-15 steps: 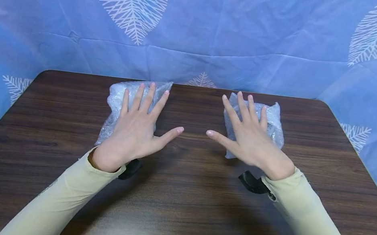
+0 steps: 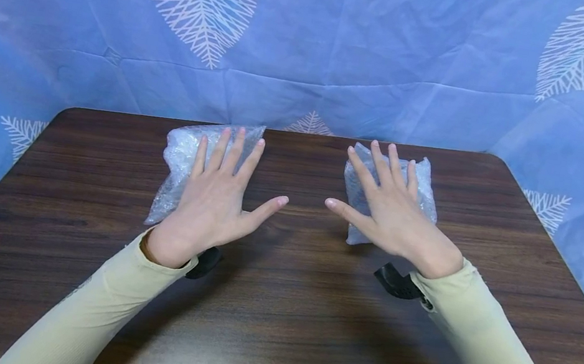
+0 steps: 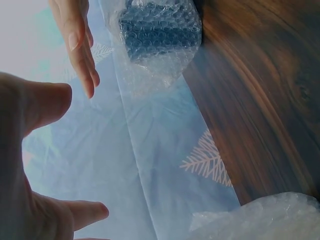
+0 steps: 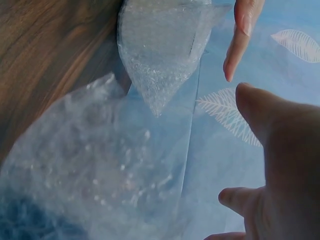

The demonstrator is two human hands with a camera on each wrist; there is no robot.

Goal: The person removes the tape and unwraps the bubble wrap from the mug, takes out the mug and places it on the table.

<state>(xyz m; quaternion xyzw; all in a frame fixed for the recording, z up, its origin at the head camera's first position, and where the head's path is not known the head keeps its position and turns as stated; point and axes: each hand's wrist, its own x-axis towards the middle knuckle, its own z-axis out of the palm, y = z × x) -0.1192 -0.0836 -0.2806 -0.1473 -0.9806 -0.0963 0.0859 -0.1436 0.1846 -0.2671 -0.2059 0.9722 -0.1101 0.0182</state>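
My left hand point(image 2: 212, 204) is held out flat, fingers spread, over a bubble-wrapped package point(image 2: 176, 155) at the back left of the table. A pale, blocky shape shows through that wrap point(image 4: 162, 35) in the right wrist view. Likewise spread, my right hand point(image 2: 396, 223) overlaps a second bubble-wrapped package point(image 2: 427, 193) at the back right. Through its wrap, the left wrist view shows a dark blue item point(image 3: 160, 35). Both palms face down with the thumbs pointing towards each other, and neither hand grips anything. Fingers and palms hide part of each package.
The dark wood-grain table point(image 2: 273, 305) has rounded far corners. Behind it and along its sides hangs a blue cloth point(image 2: 381, 38) with white leaf prints. Black straps point(image 2: 396, 282) show under both cream sleeves point(image 2: 493, 350).
Both hands have drifted slightly to the right relative to the packages, fingers still spread. The head view has shifted a little; the packages stay where they lay.
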